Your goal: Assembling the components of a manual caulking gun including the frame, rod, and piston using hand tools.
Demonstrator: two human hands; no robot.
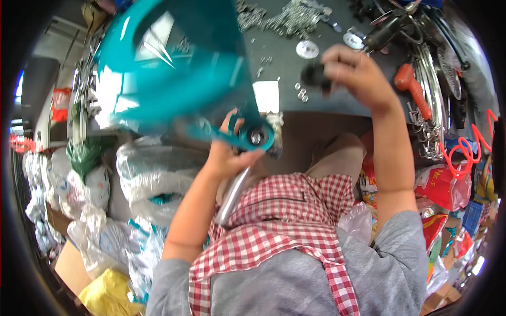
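Note:
My left hand (226, 158) is wrapped round the narrow end of a large glossy teal frame (174, 97), lifted over the near left edge of the dark table. That end carries a round collar (257, 137) with a metal ring inside. A silver metal tube (234, 197) slants from below the collar toward my apron; whether it joins the frame is hidden. Over the table to the right, my right hand (350, 73) is closed on a small black part (315, 75), smeared by motion. Small metal rings (301, 94) lie on the table just left of it.
A heap of small metal parts (292, 21) covers the table's far side, near a white disc (307, 49). An orange-red tool (414, 89) and bent chrome rods (435, 95) crowd the right. A red coiled hose (466, 158) hangs there. Plastic-wrapped items (153, 168) fill the left.

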